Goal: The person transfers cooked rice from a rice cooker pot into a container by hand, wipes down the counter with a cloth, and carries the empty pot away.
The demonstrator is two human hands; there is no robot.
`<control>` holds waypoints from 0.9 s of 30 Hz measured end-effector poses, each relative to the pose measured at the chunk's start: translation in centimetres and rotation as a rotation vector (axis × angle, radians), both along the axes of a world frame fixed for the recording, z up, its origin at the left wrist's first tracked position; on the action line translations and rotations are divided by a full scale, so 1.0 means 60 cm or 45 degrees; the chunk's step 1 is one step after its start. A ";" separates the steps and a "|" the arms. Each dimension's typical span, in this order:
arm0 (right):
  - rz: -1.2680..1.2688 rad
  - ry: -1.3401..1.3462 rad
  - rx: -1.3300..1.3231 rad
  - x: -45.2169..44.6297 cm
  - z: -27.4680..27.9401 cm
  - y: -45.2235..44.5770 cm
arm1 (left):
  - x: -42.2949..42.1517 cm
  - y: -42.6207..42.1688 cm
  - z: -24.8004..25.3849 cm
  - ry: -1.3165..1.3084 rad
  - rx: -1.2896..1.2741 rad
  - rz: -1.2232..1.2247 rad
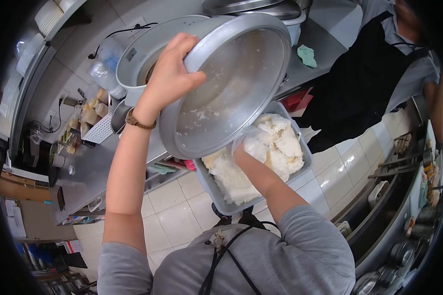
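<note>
My left hand (174, 71) grips the rim of a big metal pot (226, 88), which is tilted on its side, with white grains stuck to its inner wall. Below it is a grey tub (307, 157) holding a large mass of white rice (285, 147). My right hand (243, 145) is at the rice beside the pot's lower rim, under what looks like clear plastic. Its fingers are mostly hidden.
A round grey container (128, 73) stands on the counter behind the pot. A white basket (101, 129) with bottles is on the left. A person in a black apron (349, 83) stands at the right. A green cloth (306, 55) lies on the counter.
</note>
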State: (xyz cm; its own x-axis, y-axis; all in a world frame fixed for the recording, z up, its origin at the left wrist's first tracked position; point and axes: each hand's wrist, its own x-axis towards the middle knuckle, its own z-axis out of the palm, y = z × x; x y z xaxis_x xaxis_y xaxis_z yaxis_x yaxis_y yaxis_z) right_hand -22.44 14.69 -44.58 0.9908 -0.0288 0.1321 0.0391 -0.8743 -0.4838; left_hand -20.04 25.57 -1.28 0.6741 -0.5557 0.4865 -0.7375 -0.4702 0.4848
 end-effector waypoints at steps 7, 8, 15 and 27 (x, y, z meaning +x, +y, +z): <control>0.055 -0.010 0.011 -0.005 -0.006 -0.014 | 0.005 0.005 -0.011 -0.111 0.052 0.013; 0.069 -0.008 0.030 -0.006 -0.008 -0.015 | 0.008 0.005 -0.014 -0.151 0.030 -0.003; 0.303 0.016 0.094 0.005 0.003 -0.030 | 0.012 0.006 -0.021 -0.230 0.013 -0.021; 0.564 0.131 0.025 -0.035 -0.010 -0.066 | -0.005 -0.001 -0.012 -0.157 0.088 0.076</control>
